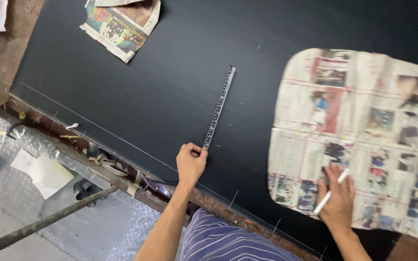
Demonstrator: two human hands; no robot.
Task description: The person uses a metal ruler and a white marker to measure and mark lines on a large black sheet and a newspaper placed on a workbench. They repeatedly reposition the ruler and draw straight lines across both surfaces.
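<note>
A large black sheet [160, 72] covers the table. My left hand [190, 162] grips the near end of a long metal ruler [220, 104] that lies on the sheet and points away from me. My right hand [337, 195] rests flat on a rounded newspaper pattern [364, 130] at the right, with a white chalk stick [331, 191] held between its fingers. Thin chalk lines and small tick marks show on the black sheet near the ruler and along the near edge.
A folded newspaper [120, 25] lies at the far left of the sheet. The table's worn wooden edge [122, 174] runs diagonally below. A metal rod [39, 222] and paper scraps [44, 171] sit over a patterned metal floor at the left.
</note>
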